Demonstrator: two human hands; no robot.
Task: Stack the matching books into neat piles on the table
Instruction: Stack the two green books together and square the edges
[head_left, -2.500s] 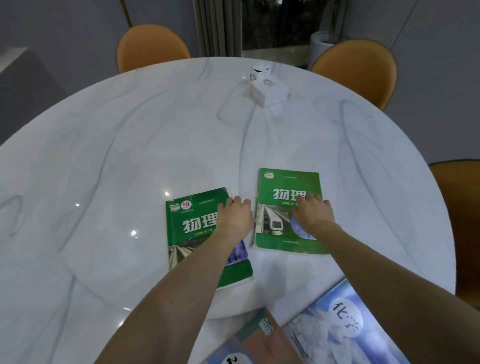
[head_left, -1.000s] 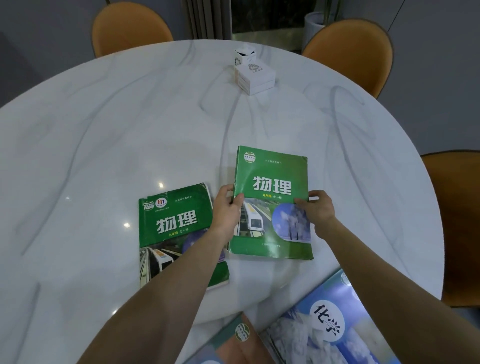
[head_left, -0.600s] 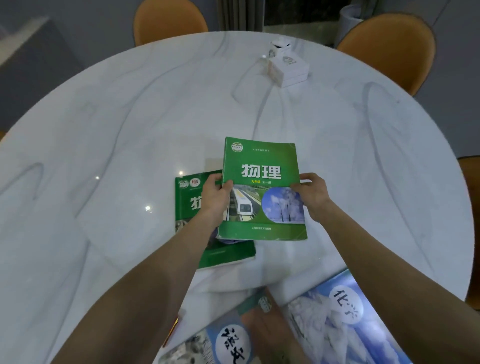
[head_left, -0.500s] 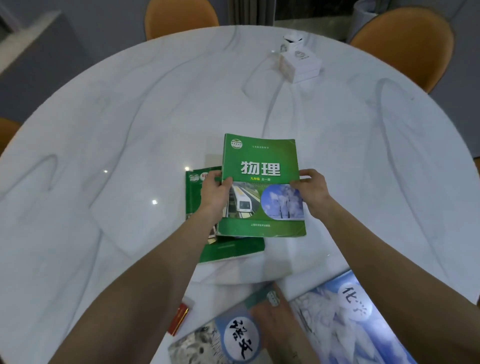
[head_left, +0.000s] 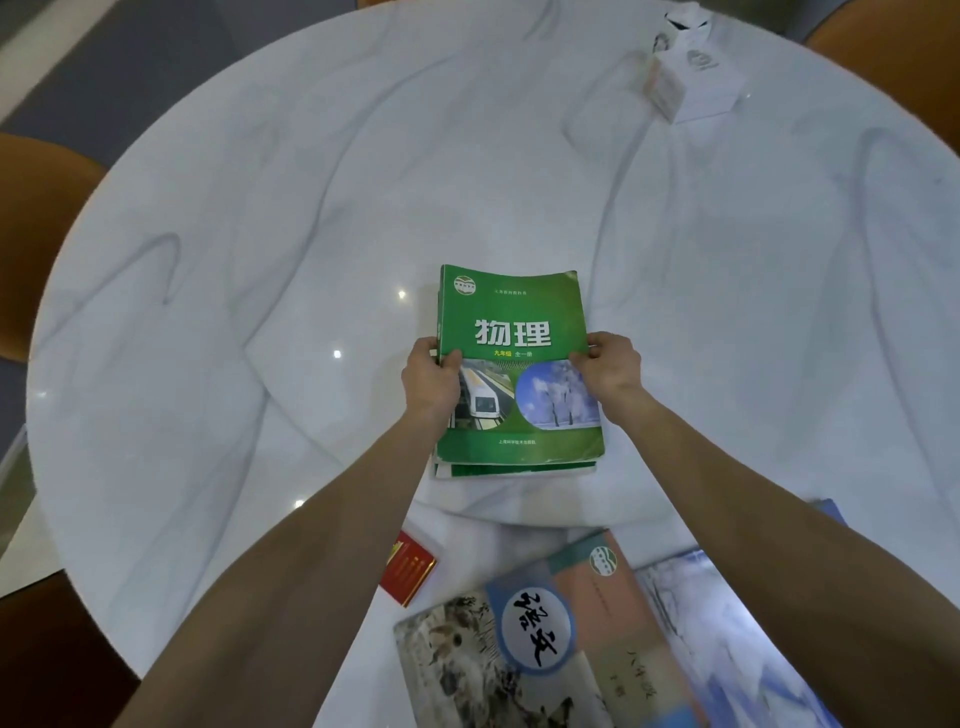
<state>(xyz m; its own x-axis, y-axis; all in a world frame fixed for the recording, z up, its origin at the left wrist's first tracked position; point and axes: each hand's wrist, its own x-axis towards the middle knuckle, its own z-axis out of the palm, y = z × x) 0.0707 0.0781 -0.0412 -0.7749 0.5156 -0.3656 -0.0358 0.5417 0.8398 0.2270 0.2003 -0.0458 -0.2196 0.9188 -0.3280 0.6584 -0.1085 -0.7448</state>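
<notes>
A green book (head_left: 517, 317) with a train picture on its cover lies squarely over a second green book (head_left: 514, 470), of which only a thin strip shows along the near and left edges. My left hand (head_left: 431, 382) grips the top book's left edge, thumb on the cover. My right hand (head_left: 605, 366) grips its right edge the same way. Both rest near the middle of the round white marble table (head_left: 260, 260).
Near the table's front edge lie a book with a painted cover (head_left: 498, 654), a salmon-coloured book (head_left: 608, 587) and a blue snowy book (head_left: 727, 649). A small red box (head_left: 408, 569) sits left of them. White boxes (head_left: 685, 83) stand far right. An orange chair (head_left: 36, 208) is at the left.
Both hands lifted the right green book, carried it left and set it down over the other green book, which is now almost fully covered.
</notes>
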